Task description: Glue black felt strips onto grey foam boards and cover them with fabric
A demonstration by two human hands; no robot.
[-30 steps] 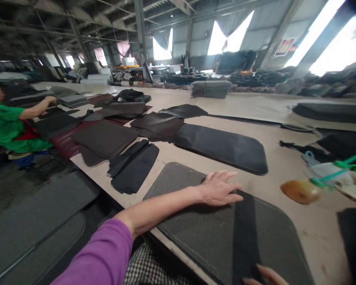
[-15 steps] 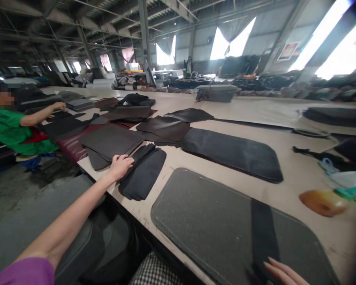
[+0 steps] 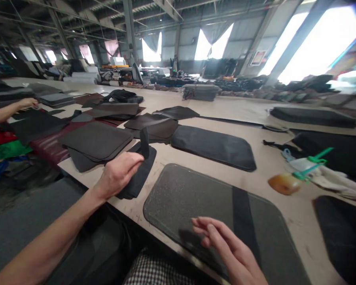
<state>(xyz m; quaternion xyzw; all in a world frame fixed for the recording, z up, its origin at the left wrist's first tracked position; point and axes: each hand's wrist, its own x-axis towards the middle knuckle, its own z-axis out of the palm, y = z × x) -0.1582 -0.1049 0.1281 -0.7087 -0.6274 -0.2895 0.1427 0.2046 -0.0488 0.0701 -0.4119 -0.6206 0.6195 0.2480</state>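
Observation:
My left hand [image 3: 118, 173] is closed, pinching a black fabric strip [image 3: 144, 142] that stands up from the fingertips. Below it, partly hidden by the hand, lies a pile of folded black fabric pieces [image 3: 141, 176]. A large grey panel with rounded corners [image 3: 186, 194] lies flat at the table's near edge, with a black band [image 3: 243, 213] across its right part. Over this panel hovers my right hand [image 3: 225, 245], its fingers loosely bent and nothing visible in them.
Dark flat sheets [image 3: 96, 140] are stacked to the left. A black padded panel [image 3: 213, 146] lies beyond the grey one. On the right are a bag of amber liquid [image 3: 284, 184] with green straws and a black piece [image 3: 344, 233]. A co-worker's arm [image 3: 10, 111] reaches in at far left.
My left hand has lifted a black strip off the folded pile. My right hand has moved left and further into view over the grey panel. The camera view has turned right.

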